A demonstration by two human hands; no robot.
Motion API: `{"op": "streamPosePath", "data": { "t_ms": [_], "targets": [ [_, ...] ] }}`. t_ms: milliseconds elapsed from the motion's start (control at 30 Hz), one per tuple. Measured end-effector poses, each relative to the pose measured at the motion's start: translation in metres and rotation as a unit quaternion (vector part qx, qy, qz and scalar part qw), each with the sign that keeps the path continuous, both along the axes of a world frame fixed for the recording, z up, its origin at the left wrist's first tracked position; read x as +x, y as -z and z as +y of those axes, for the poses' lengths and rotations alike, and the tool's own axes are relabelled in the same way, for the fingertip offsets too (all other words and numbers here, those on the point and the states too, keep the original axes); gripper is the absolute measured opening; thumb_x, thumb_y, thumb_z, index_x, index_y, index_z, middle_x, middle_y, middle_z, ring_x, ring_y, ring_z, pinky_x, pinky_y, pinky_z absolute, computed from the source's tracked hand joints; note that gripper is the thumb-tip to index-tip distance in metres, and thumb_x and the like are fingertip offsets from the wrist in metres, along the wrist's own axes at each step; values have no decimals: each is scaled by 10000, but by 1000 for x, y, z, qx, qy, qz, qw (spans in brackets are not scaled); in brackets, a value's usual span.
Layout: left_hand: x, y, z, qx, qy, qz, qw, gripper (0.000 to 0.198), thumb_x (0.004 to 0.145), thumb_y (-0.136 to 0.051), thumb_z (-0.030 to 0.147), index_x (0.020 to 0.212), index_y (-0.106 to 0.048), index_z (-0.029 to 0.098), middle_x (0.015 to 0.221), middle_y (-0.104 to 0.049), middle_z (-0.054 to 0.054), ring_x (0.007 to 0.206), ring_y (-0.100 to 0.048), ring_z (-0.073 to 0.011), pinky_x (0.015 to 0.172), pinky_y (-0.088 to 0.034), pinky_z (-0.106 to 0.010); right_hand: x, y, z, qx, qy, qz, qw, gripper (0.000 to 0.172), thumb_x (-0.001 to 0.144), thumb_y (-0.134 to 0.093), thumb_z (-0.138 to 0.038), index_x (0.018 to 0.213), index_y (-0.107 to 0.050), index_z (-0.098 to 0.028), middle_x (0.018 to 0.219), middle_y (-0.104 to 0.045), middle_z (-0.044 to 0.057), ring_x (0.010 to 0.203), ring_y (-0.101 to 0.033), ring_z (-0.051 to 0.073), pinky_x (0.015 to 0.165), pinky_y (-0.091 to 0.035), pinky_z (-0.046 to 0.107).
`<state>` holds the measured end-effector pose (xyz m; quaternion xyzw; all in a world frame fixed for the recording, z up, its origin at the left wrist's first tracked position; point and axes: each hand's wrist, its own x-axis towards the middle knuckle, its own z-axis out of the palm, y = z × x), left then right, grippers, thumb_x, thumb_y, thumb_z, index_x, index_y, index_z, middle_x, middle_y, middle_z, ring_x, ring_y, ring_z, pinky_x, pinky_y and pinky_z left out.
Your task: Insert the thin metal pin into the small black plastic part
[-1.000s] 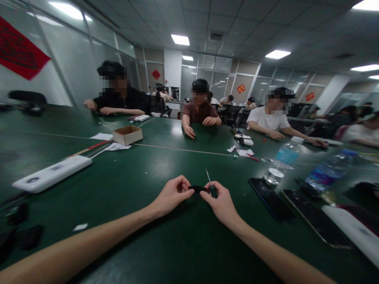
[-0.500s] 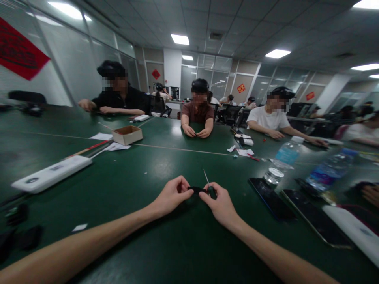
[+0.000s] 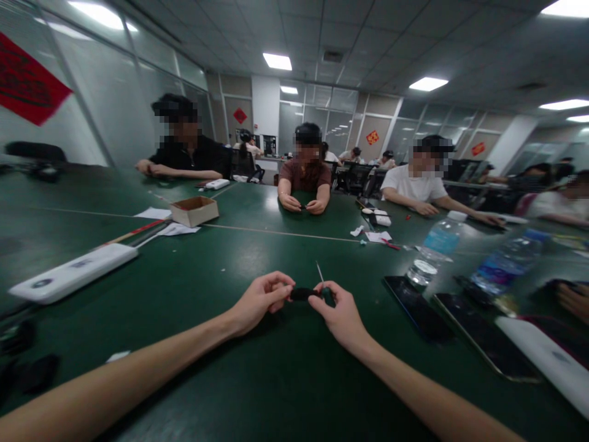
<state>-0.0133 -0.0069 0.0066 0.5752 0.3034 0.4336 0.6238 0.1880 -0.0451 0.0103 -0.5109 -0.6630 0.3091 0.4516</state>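
A small dark oval piece [image 3: 302, 294] is held between my two hands above the green table [image 3: 276, 368]. My left hand [image 3: 267, 298] pinches its left end between thumb and fingers. With thumb and fingertips, my right hand [image 3: 338, 307] grips the right end. The same hand also holds a screwdriver [image 3: 327, 296] with a dark green handle, its thin metal shaft pointing up and away. Details of the dark piece are too small to make out.
To the left lie a long white device [image 3: 76, 273] and an open cardboard box [image 3: 194, 211]. Two bottles [image 3: 439, 245] and phones [image 3: 418, 307] stand or lie at the right. Three people sit across the table; a hand [image 3: 575, 301] shows at the right edge.
The dark piece has tilted so that more of its broad face shows. My left hand has shifted slightly left. Across the table, the left person's hands have come together.
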Motion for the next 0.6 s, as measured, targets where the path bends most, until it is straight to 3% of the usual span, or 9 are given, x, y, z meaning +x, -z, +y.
{"op": "streamPosePath", "data": {
  "t_ms": [233,600],
  "targets": [
    [-2,-1,-1,22,68,47,996,334,808,-614,379,1034,-585,136,604,-507,28,492,-397,-66,465,-268,-184,0,1,-1,-11,-51,46,998,172,801,-621,-326,905,-564,-202,696,-504,-38,583,-447,105,551,-350,228],
    [-5,-11,-3,49,155,83,983,398,801,-610,342,1165,-583,182,999,-615,-77,688,-507,-124,578,-380,-226,0,-1,-6,-38,-102,57,992,201,800,-638,-327,950,-569,-213,659,-487,-54,495,-404,74,480,-309,204]
  ]
}}
